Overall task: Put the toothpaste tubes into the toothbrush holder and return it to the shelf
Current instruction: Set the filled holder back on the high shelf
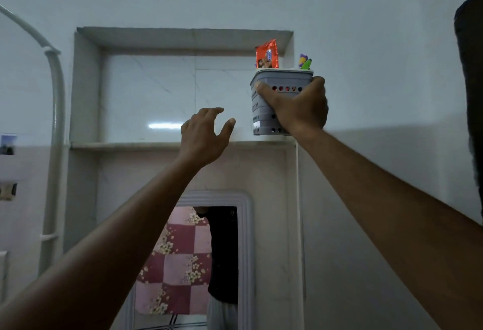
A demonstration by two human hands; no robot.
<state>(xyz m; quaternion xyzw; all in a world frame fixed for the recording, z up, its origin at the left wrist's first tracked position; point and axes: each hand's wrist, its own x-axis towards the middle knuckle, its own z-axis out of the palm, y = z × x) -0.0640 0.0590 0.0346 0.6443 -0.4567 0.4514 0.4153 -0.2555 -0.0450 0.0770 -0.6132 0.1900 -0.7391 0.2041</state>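
Note:
A grey perforated toothbrush holder (264, 110) stands at the right end of the marble shelf (125, 144) inside a wall niche. An orange-red toothpaste tube end (266, 54) sticks up from the holder, and green and purple toothbrush tops (305, 62) show at its right rim. My right hand (300, 107) is wrapped around the holder's front. My left hand (205, 133) hovers just left of the holder at shelf level, fingers spread, holding nothing.
A white pipe (56, 120) runs down the wall left of the niche. Below the shelf hangs a white-framed mirror (245, 251) reflecting a pink checked cloth and a dark-clothed person. A dark object (470, 94) fills the right edge.

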